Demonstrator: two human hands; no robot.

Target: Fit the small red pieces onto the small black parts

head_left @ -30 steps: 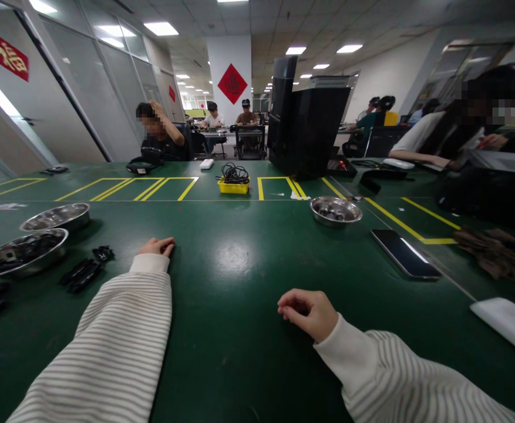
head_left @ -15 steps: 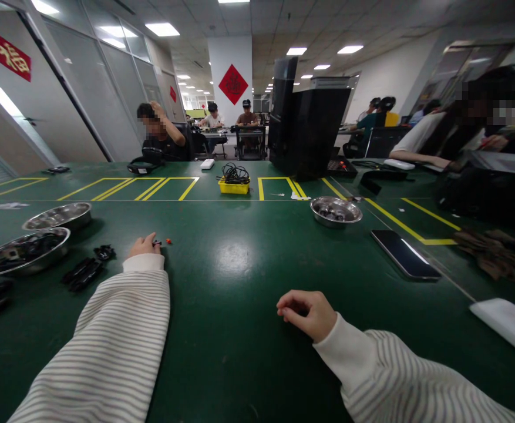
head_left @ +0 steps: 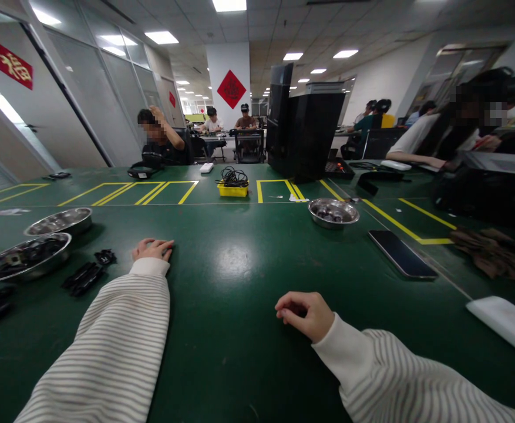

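Note:
On the green table, my left hand (head_left: 152, 249) lies palm down with its fingers stretched forward and slightly apart. Whatever is beneath those fingers is hidden. To its left are a small black part (head_left: 105, 257) and some longer black parts (head_left: 83, 278), both apart from the hand. My right hand (head_left: 306, 314) rests nearer the front, fingers curled and thumb tip against the index finger. I cannot make out whether anything small is in that pinch.
Two steel bowls stand at left, the nearer bowl (head_left: 67, 249) filled with black parts. Another steel bowl (head_left: 333, 223) holds dark pieces. Cables fill a yellow bin (head_left: 233, 191). At right lie a phone (head_left: 401, 254), a white object (head_left: 504, 320) and brown cloth (head_left: 497, 252). Several people sit beyond.
My left hand has shifted slightly right, its fingers reaching over where a small orange piece and a dark bit showed; both are now hidden. My right hand holds its pose.

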